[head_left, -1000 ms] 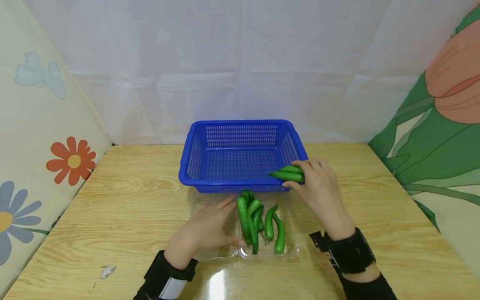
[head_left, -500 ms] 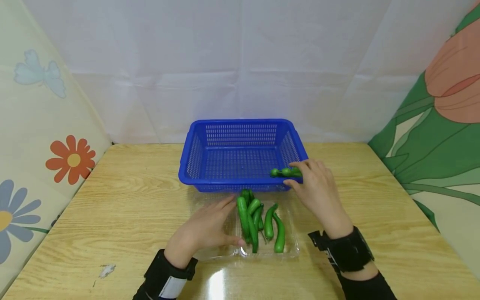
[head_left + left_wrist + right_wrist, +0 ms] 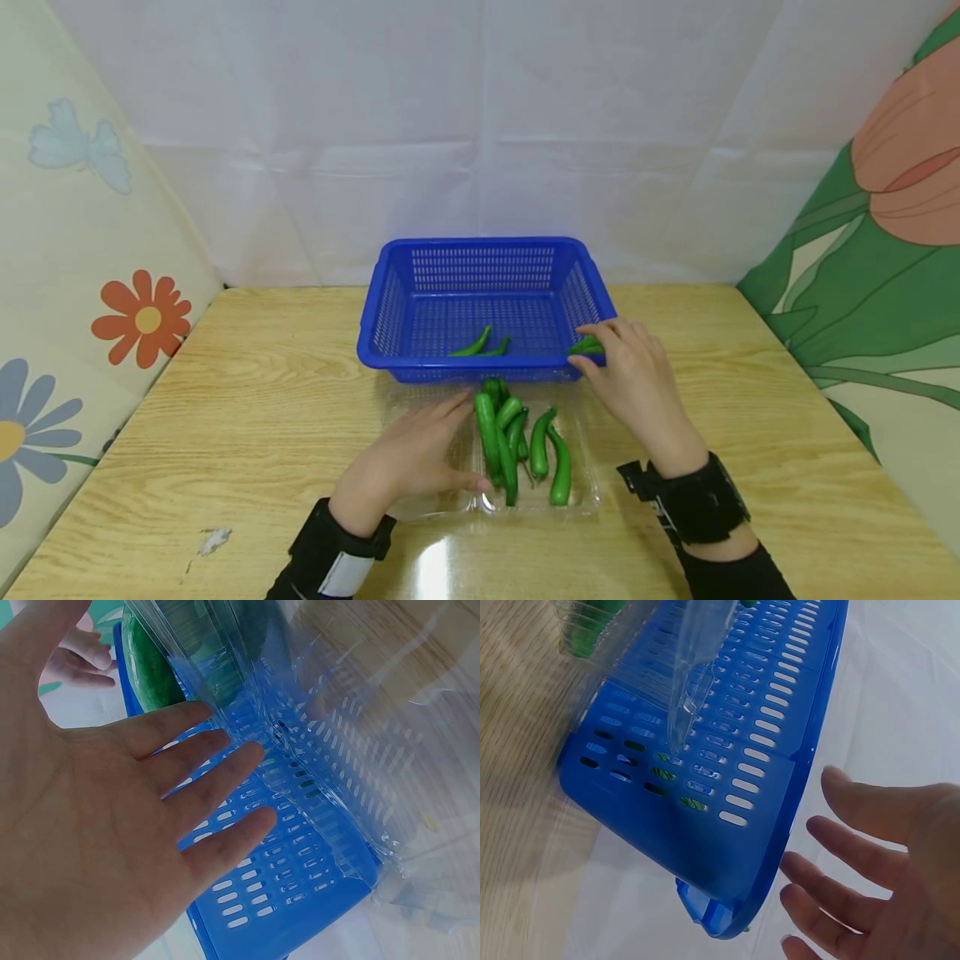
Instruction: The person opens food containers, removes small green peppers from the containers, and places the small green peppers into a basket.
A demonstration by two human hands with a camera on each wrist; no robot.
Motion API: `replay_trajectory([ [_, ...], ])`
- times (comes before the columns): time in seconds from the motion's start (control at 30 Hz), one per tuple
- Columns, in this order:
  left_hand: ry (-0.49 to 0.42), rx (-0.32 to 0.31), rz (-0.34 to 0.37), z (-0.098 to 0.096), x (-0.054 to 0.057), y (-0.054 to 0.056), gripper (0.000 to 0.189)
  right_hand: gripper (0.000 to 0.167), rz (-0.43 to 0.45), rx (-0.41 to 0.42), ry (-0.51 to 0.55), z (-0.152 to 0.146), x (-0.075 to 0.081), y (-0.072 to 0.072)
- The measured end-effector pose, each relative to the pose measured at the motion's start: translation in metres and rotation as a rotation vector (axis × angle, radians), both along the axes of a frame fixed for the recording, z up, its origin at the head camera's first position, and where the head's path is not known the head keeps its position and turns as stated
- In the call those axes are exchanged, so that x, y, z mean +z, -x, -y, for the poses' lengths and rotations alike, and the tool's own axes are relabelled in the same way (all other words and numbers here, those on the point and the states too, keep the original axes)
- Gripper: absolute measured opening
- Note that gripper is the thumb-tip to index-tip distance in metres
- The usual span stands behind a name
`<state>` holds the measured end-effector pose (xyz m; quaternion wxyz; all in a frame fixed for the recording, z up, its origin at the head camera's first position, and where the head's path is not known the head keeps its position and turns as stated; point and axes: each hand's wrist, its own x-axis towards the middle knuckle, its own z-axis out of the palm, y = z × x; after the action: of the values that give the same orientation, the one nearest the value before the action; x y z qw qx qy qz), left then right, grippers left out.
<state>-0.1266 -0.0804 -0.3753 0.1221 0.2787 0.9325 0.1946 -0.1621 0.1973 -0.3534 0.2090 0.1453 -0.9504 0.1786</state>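
Observation:
My left hand (image 3: 412, 454) lies at the clear plastic container (image 3: 588, 492), its fingers spread straight along the container's middle ridge and holding nothing. Several green chili peppers (image 3: 561, 468) lie in the container's right half. Behind it stands a blue slotted basket (image 3: 480, 363). At the basket's front right corner is my right hand (image 3: 641, 375), over the rim. The right wrist view shows this hand (image 3: 877, 870) with thumb and fingers apart and nothing between them. Inside the basket, green peppers (image 3: 474, 343) lie by the front wall, and more peppers (image 3: 588, 344) show beside my right fingertips.
Everything stands on a wood-grain table (image 3: 285, 375). A white sheet (image 3: 315, 150) hangs right behind the basket, and printed flower panels (image 3: 892, 283) close off both sides. A pale worn patch (image 3: 214, 542) marks the table at front left.
My right hand has released the green peppers into the basket; some now show at the front middle. The hand itself has barely moved. My left hand has stayed put.

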Motion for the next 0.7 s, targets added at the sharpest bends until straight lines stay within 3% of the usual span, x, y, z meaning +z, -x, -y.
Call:
replay_trajectory([
  [0.37, -0.003, 0.002, 0.009, -0.0003, 0.0007, -0.0001, 0.102, 0.034, -0.086, 0.088, 0.029, 0.0031, 0.0013, 0.0001],
  [0.7, 0.004, 0.004, 0.008, -0.0003, 0.0008, 0.0005, 0.102, 0.032, -0.106, 0.179, 0.027, 0.0054, 0.0059, -0.0024],
])
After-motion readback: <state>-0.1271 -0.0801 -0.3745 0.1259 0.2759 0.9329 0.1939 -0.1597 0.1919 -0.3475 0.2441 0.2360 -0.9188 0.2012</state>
